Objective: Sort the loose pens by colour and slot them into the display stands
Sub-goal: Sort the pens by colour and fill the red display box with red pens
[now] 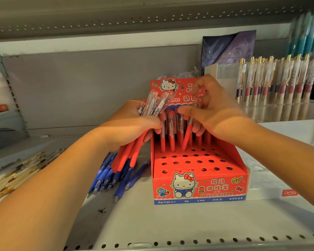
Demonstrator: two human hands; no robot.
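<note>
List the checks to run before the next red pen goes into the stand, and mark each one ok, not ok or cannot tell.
1. The left hand grips the red pen bundle: ok.
2. The display stand has empty holes in its front rows: ok.
3. The tilted red pen held by the right hand stands upright: not ok.
4. The blue pens lie apart on the shelf: ok.
5. The back row behind the right hand is full: cannot tell.
</note>
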